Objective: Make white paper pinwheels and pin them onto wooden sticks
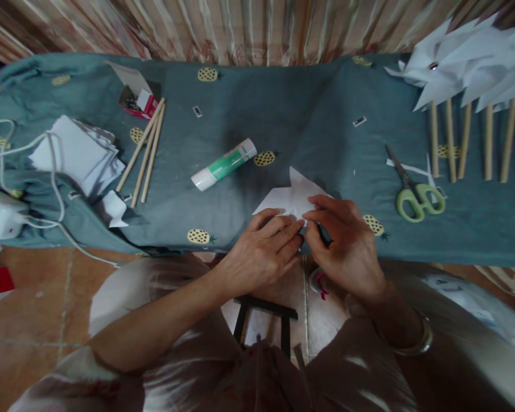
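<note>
A white paper pinwheel (278,198), its points folded and sticking up, lies at the front edge of the cloth-covered table. My left hand (268,246) is closed over its near left side, fingers pressing on the paper. From the right, my right hand (345,243) pinches the paper near its middle, thumb and fingers together. The fingertips of both hands almost meet there, and they hide the near part of the pinwheel. Beyond it rests a green and white glue stick (224,164), lying on its side with the cap on.
Green-handled scissors (416,197) lie at right beside paper scraps. Finished pinwheels (467,68) on wooden sticks overlap at far right. Left are loose sticks (148,154), an open red box (138,103), a paper stack (75,151) and a white power strip (2,214) with cords.
</note>
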Action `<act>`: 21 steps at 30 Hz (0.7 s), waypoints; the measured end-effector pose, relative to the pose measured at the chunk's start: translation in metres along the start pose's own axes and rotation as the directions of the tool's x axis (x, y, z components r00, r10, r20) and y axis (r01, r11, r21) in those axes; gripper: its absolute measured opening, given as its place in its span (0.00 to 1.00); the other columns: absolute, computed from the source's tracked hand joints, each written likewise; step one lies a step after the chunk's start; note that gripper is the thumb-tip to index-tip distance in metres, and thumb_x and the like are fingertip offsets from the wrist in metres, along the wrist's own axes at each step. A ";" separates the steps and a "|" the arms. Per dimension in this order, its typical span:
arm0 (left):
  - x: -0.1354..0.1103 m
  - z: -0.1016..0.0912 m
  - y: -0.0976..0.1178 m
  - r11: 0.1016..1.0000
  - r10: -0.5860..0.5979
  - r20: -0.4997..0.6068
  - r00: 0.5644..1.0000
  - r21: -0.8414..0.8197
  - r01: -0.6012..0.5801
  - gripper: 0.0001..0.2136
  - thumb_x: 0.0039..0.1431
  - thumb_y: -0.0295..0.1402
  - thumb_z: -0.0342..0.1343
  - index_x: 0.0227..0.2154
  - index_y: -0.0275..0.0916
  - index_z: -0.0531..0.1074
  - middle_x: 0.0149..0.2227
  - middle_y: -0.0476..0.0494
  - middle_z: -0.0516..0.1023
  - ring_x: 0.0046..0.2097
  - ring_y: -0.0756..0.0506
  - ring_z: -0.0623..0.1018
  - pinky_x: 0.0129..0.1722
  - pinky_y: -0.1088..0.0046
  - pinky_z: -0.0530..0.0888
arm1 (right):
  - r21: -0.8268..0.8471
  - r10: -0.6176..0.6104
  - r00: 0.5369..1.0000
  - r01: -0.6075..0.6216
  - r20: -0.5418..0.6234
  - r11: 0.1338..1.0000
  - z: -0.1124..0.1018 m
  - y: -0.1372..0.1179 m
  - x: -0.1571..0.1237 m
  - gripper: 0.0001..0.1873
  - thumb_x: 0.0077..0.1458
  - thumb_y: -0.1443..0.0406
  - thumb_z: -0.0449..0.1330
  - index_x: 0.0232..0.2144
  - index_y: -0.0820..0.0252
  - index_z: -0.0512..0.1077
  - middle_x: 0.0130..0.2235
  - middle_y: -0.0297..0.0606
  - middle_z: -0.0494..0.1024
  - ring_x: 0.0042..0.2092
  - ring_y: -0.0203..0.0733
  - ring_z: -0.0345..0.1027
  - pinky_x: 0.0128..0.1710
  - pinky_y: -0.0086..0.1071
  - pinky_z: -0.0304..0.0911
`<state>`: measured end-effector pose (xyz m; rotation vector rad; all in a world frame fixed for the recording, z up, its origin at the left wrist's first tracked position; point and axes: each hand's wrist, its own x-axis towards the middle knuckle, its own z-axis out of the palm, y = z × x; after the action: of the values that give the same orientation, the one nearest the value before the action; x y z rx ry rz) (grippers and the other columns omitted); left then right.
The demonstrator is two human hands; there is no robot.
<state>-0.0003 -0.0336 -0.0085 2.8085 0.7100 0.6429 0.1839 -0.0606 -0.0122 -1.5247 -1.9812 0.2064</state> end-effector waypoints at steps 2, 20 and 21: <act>0.000 0.000 0.000 1.000 -0.014 0.020 1.000 0.000 0.014 0.13 0.67 0.33 0.51 0.47 0.31 0.74 0.53 0.37 0.79 0.53 0.41 0.75 0.58 0.56 0.69 | -0.006 0.001 1.000 -0.001 -0.001 1.000 0.000 0.000 0.000 0.09 0.58 0.74 0.56 0.34 0.64 0.76 0.45 0.49 0.80 0.47 0.50 0.73 0.48 0.45 0.72; 0.001 0.002 -0.002 0.999 -0.035 0.062 0.997 -0.003 0.035 0.14 0.67 0.36 0.51 0.46 0.30 0.74 0.50 0.35 0.79 0.57 0.40 0.73 0.61 0.56 0.66 | -0.079 -0.053 0.994 0.060 0.091 0.995 0.004 0.002 -0.004 0.17 0.60 0.72 0.52 0.48 0.57 0.74 0.57 0.47 0.72 0.56 0.55 0.64 0.54 0.49 0.67; 0.001 0.001 -0.002 0.999 -0.036 0.064 0.997 -0.002 0.036 0.14 0.67 0.36 0.50 0.46 0.30 0.74 0.50 0.35 0.79 0.57 0.40 0.73 0.61 0.56 0.66 | -0.098 -0.060 0.994 0.069 0.091 0.993 0.005 0.001 -0.004 0.16 0.61 0.72 0.52 0.47 0.58 0.73 0.56 0.49 0.72 0.56 0.55 0.64 0.54 0.49 0.67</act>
<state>0.0000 -0.0316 -0.0099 2.7926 0.7446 0.5451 0.1825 -0.0628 -0.0180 -1.5352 -2.1362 0.1506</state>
